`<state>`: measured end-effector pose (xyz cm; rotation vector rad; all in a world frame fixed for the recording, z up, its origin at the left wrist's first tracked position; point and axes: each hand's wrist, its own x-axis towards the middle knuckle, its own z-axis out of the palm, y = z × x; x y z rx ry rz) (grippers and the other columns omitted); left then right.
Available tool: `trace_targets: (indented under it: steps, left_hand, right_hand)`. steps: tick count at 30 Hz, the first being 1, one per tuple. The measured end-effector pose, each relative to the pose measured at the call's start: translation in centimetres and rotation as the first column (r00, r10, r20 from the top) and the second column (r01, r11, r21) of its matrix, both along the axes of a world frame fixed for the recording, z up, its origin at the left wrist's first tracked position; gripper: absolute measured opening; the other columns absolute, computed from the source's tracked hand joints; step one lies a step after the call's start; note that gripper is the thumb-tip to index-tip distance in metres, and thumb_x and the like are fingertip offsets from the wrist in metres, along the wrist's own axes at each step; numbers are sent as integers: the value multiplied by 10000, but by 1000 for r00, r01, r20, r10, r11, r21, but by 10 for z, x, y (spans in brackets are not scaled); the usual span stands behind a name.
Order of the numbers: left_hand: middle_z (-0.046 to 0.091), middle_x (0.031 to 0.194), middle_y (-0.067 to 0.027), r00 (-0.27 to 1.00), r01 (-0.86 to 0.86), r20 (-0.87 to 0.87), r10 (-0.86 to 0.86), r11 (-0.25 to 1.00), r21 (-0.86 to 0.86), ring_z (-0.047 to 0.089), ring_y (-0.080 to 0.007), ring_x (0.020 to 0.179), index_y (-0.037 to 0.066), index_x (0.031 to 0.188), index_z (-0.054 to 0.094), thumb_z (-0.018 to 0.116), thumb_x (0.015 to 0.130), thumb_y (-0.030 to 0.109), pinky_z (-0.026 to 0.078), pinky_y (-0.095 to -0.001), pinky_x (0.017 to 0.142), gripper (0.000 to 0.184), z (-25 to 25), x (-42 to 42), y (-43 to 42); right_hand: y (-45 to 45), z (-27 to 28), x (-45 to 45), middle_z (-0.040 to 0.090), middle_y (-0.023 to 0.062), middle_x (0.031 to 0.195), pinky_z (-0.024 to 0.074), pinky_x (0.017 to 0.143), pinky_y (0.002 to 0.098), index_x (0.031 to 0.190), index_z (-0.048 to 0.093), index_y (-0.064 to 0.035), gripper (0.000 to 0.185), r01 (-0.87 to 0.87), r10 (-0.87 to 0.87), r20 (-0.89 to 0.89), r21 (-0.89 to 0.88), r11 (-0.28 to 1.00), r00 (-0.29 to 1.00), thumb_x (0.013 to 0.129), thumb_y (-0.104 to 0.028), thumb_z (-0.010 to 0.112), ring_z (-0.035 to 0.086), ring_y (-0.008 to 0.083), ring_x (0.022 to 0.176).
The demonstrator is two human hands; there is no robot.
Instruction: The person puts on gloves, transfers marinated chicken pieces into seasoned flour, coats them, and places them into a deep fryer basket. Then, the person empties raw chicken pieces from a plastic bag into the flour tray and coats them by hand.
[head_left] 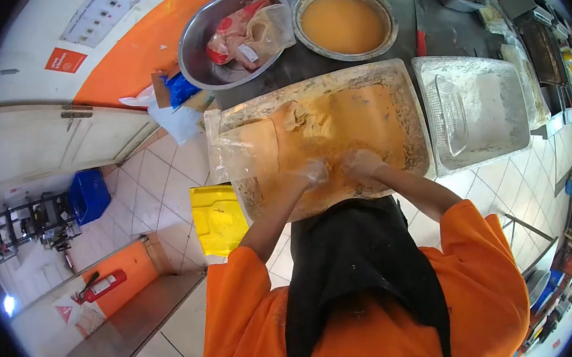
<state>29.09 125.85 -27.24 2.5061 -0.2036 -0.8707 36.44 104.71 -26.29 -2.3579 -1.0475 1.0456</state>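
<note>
Your L hand (314, 172) & R hand (363, 163) are in powder (376, 116), main tray (418, 119); plastic bag (246, 148) over its L edge. Beyond: bowl (196, 58) on L w/ bags (253, 35) in it, pan (350, 57) beside, knife (420, 37) R of pan. 2nd tray (523, 105) to R, wire basket (452, 113) in its L side.

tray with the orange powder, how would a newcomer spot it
Beyond the black apron is a dark countertop. At its near side, left of another rectangular tray, is your tray, with the left hand and right hand in it. Orange powder sets it apart from its neighbour's white powder.
</note>
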Motion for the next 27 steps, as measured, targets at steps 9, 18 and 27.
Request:
trace_targets:
  steps: [9,18,27]
  left_hand:
    - [668,1093,-220,949,54,-301,-93,990,-133,647,-357,971,46,1110,668,619,828,379,482,-429,868,440,30,-8,-3]
    - [682,1052,-199,896,-163,-433,95,979,-123,656,-333,939,16,1135,650,655,832,414,495,-400,813,500,122,20,-4]
    - [690,1085,-98,977,84,215,-10,938,-336,647,-288,1001,107,1107,659,508,965,288,507,-366,906,275,-22,4,26]
  right_hand:
    - [38,82,-2,656,165,1188,487,923,390,1220,641,-170,525,-187,54,-389,-312,931,920,783,-458,606,622,337,1092]
    - [43,107,26,625,187,1213,479,878,399,1244,576,-78,602,-7,-130,-373,-344,939,919,807,-491,608,619,344,1061]
    - [44,105,45,561,186,1279,413,1015,438,1308,478,-52,541,276,-283,-57,-104,956,958,889,-386,552,517,346,1208]
